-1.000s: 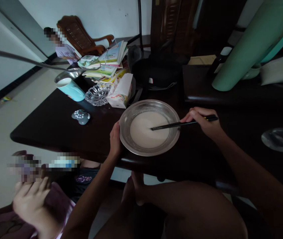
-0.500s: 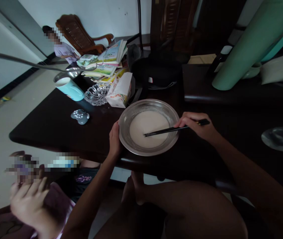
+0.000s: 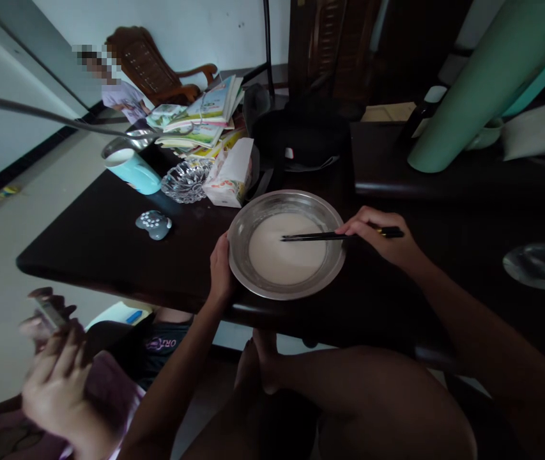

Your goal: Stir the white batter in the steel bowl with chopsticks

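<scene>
A wide metal bowl (image 3: 241, 262) stands near the front edge of the dark table and holds a pale, milky batter-like liquid (image 3: 286, 262). My left hand (image 3: 221, 268) presses against the bowl's left side, gripping it at the rim, with the fingertips partly hidden behind it. Black chopsticks (image 3: 317, 236) are pinched in my right hand (image 3: 377, 233), which is over the bowl's right rim. Their tips reach into the liquid around the middle of the bowl.
Left of the bowl are a tissue pack (image 3: 231, 176), a glass dish (image 3: 188, 182), a light-blue cup (image 3: 135, 172) and a grey paw-patterned object (image 3: 154, 225). Books (image 3: 205, 121) are piled behind. A green cylinder (image 3: 473, 102) leans at right. Another person's hands (image 3: 59, 383) are at lower left.
My right hand has swung the chopsticks' tips slightly away from me through the liquid, so they lie more level. My left hand and the bowl have stayed in place.
</scene>
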Tool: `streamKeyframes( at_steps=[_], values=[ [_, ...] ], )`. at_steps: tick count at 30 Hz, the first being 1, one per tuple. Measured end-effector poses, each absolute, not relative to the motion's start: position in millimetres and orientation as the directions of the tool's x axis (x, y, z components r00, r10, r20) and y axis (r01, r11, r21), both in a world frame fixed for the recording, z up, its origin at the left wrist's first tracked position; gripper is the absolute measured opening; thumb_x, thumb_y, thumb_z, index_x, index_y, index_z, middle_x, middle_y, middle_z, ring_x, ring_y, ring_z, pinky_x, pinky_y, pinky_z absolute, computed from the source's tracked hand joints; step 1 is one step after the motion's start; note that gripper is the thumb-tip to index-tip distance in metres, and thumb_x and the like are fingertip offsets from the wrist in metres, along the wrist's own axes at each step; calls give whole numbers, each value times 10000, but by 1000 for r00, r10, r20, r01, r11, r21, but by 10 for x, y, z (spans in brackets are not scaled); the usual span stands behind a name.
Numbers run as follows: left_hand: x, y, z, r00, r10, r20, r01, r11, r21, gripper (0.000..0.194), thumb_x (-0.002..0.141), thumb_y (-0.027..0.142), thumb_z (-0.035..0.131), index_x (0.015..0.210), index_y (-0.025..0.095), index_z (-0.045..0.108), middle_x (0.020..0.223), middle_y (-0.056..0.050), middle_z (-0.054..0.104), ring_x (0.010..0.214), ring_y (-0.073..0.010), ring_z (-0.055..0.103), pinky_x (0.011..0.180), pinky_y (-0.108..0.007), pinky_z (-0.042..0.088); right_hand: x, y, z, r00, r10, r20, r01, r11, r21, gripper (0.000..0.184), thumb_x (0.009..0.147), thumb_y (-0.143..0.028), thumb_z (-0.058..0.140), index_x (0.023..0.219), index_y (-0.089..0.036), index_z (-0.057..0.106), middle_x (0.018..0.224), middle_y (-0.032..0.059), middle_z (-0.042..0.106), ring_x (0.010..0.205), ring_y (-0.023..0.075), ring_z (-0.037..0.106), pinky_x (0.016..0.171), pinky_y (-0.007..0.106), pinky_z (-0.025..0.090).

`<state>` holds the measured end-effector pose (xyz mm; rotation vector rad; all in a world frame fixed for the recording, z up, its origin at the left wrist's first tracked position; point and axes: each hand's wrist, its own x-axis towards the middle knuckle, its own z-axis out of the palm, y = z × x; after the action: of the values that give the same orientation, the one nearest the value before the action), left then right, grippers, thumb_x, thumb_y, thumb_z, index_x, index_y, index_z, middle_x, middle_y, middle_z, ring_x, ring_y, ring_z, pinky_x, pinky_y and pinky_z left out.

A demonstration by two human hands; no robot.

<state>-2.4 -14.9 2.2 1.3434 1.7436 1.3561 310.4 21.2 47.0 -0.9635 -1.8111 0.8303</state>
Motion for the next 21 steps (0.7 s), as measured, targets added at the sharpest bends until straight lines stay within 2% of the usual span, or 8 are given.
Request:
streamKeyframes(
  at_steps=[3,8,10,12,14,18,21],
  values=[
    [-27,-150,13,-339,928,154,370,-19,929,455,965,454,349,1158,179,657,1180,-84,683,1131,-241,592,1021,-354,430,3114,210,479,-242,890,386,227,439,-869,397,953,-416,542,623,-245,683,696,30,732,689,191,686,680,359,537],
    [-22,-145,4,-370,917,152,349,-14,937,479,953,484,356,1138,176,673,1156,-79,690,1123,-235,598,1002,-336,442,3094,205,462,-369,853,370,268,479,-836,182,899,-379,634,818,-268,754,858,27,763,796,200,689,703,358,537],
    [-21,-141,2,-378,914,148,343,-10,939,480,950,485,354,1132,179,676,1146,-76,694,1117,-235,601,996,-333,445,3102,213,467,-314,864,394,278,480,-832,216,903,-396,628,770,-268,740,830,30,762,791,207,690,715,370,537],
    [-23,-138,3,-367,918,150,341,-17,940,472,951,477,354,1131,182,676,1144,-75,695,1117,-233,601,999,-331,443,3114,218,477,-247,888,388,263,447,-855,335,931,-429,579,669,-260,703,746,33,746,737,205,692,703,375,540],
    [-26,-138,9,-352,923,153,349,-22,937,459,953,463,356,1131,181,672,1156,-76,692,1119,-233,598,1005,-334,437,3114,216,481,-254,894,369,232,427,-874,397,947,-449,544,629,-256,681,710,31,737,708,200,695,689,372,542],
    [-22,-146,31,-352,924,149,359,-14,933,436,957,430,360,1143,175,661,1181,-83,685,1117,-238,593,1004,-344,438,3091,211,467,-374,851,369,248,475,-844,263,908,-435,611,755,-261,737,816,28,761,765,203,689,703,367,537],
    [-12,-152,42,-343,928,144,351,-16,936,442,960,434,358,1155,170,655,1189,-81,683,1128,-238,588,1010,-343,436,3097,217,469,-294,872,390,276,469,-839,297,908,-457,606,722,-260,727,792,34,754,777,213,685,726,383,537]
  ],
)
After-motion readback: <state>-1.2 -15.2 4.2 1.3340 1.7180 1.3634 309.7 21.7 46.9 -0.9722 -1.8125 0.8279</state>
